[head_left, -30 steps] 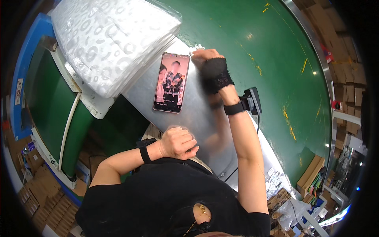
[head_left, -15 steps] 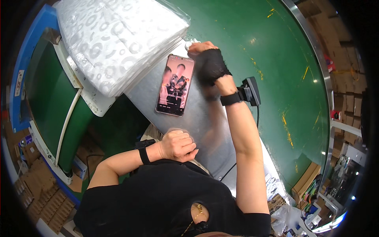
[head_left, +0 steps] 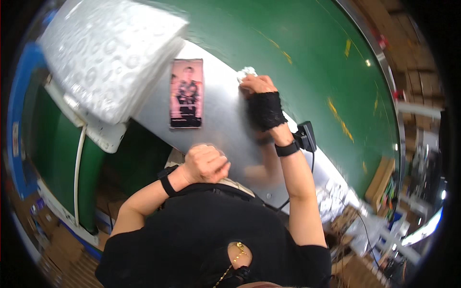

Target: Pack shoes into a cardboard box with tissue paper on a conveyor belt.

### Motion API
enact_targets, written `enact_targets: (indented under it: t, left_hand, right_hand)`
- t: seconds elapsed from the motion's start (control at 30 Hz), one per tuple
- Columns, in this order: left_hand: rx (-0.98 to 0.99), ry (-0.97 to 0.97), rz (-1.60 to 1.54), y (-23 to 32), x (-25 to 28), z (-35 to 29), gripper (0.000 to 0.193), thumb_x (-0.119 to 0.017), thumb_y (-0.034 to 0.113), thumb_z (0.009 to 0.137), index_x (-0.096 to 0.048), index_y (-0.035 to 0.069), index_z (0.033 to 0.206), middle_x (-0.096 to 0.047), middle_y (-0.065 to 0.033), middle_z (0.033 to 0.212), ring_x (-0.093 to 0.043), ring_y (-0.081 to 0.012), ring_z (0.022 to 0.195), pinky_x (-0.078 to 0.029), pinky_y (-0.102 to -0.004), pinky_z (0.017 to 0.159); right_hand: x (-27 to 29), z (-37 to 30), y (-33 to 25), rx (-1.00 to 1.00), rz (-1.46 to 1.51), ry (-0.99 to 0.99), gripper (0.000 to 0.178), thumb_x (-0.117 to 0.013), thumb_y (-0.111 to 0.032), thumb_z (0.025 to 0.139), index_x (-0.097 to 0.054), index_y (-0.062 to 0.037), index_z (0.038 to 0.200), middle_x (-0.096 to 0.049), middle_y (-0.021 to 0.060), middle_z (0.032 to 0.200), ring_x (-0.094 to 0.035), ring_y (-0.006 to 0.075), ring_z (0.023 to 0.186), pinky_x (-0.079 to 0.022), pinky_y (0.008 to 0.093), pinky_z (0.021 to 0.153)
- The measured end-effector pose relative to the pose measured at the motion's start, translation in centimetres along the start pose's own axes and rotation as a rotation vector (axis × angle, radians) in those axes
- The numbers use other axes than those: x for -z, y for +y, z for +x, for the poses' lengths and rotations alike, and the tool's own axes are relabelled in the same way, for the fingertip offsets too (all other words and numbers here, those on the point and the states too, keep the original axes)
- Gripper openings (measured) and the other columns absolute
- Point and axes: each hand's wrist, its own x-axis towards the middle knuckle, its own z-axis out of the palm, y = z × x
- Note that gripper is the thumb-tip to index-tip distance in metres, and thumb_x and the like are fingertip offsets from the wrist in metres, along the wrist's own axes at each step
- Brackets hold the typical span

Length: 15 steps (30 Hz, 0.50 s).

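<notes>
The right hand [head_left: 261, 87], in a black fingerless glove [head_left: 266, 111], pinches a crumpled white wad [head_left: 246, 73] between its fingers at eleven o'clock from its knuckles, by the metal table's [head_left: 221, 115] border with the green surface [head_left: 317, 62]. At seven o'clock from it, the left hand [head_left: 205, 163] is curled into a fist. The phone [head_left: 187, 93] lies at nine o'clock from the right hand, the plastic-wrapped stack [head_left: 113, 53] at ten from the phone.
</notes>
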Motion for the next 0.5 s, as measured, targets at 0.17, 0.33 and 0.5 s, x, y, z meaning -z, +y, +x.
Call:
enact_targets:
  t: [0.17,0.33,0.5]
  left_hand:
    - [0.004,0.032,0.002,-0.2,-0.3,0.3,0.013,-0.066,0.001,0.060,-0.061,0.004,0.071,-0.048,-0.0037,0.053,-0.049,-0.0215,0.046,-0.039,-0.0316,0.046]
    - [-0.001,-0.030,-0.003,0.0,-0.2,0.1,0.013,-0.066,0.000,0.061,-0.062,0.003,0.073,-0.046,-0.0031,0.052,-0.046,-0.0210,0.045,-0.035,-0.0310,0.045]
    - [0.012,-0.048,0.013,0.0,-0.4,0.0,0.013,-0.064,-0.002,0.060,-0.061,0.003,0.072,-0.046,-0.0028,0.052,-0.045,-0.0202,0.045,-0.034,-0.0303,0.045]
  right_hand:
    - [1.4,-5.7,1.3,-0.100,0.007,0.153,0.015,-0.056,-0.002,0.075,-0.064,-0.0079,0.085,-0.065,0.0021,0.092,-0.056,0.0282,0.085,-0.046,0.0350,0.079]
    - [5.2,-12.7,2.3,-0.276,-0.039,0.306,0.017,-0.056,-0.002,0.079,-0.065,-0.0098,0.091,-0.067,0.0053,0.097,-0.059,0.0270,0.089,-0.046,0.0332,0.083]
    - [9.9,-20.1,3.6,-0.529,-0.339,0.361,0.016,-0.056,-0.005,0.082,-0.067,-0.0115,0.090,-0.068,0.0066,0.101,-0.060,0.0291,0.095,-0.049,0.0378,0.084]
